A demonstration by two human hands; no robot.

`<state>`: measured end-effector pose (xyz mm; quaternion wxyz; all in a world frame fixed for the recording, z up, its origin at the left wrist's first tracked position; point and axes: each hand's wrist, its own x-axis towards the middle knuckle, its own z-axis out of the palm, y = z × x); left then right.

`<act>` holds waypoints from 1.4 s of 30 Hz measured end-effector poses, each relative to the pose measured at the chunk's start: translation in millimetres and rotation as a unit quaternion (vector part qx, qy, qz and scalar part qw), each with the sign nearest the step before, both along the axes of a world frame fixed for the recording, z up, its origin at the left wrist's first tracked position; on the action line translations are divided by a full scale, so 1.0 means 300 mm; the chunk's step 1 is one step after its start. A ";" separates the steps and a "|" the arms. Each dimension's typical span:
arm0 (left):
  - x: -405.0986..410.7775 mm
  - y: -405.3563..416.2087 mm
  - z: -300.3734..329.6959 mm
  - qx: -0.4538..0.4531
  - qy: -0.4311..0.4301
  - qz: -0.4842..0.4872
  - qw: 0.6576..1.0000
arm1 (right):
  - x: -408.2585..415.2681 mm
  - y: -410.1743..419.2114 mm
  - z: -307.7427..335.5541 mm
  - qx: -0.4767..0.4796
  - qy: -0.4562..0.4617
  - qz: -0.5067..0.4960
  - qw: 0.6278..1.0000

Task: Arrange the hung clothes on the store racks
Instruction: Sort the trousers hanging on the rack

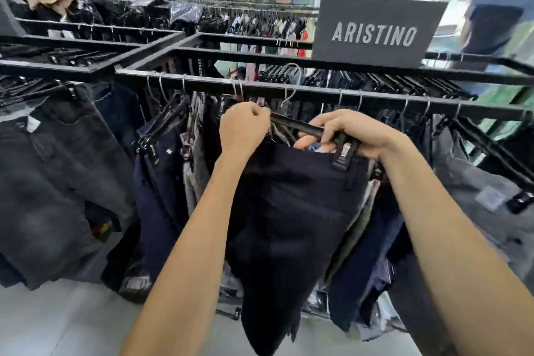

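A pair of dark navy trousers (289, 211) hangs from a black clip hanger (291, 123) just below the black rack rail (260, 88). My left hand (244, 126) grips the hanger's left end, fingers curled tight. My right hand (344, 131) grips the hanger bar near its right clip, thumb underneath. The hanger's metal hook rises toward the rail between other hooks. More trousers on clip hangers hang packed on both sides of it.
Grey jeans (57, 182) hang at the left, more grey denim (476, 196) at the right. A black ARISTINO sign (375, 35) stands on the rack top. Further racks of clothes fill the back. A person (497, 23) stands at the far right. Pale floor (72, 324) lies below.
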<state>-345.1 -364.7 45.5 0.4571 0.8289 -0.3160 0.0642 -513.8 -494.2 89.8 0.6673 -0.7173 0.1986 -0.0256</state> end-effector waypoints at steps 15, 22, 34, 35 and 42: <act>-0.971 -0.463 0.056 0.018 -0.183 -0.152 0.971 | -1.068 -0.468 -0.015 0.063 -0.022 -0.155 0.986; -1.434 -0.751 0.077 0.047 -0.165 -0.236 0.956 | -1.571 -0.662 -0.049 0.124 -0.046 -0.208 0.969; -2.077 -1.042 0.032 0.082 -0.139 -0.344 0.925 | -2.257 -0.761 -0.068 0.044 -0.005 -0.363 0.931; -2.119 -1.057 0.027 0.084 -0.136 -0.354 0.922 | -2.304 -0.760 -0.069 0.045 -0.002 -0.378 0.925; -2.285 -1.146 -0.018 0.092 -0.091 -0.423 0.897 | -2.464 -0.725 -0.030 0.015 0.049 -0.404 0.913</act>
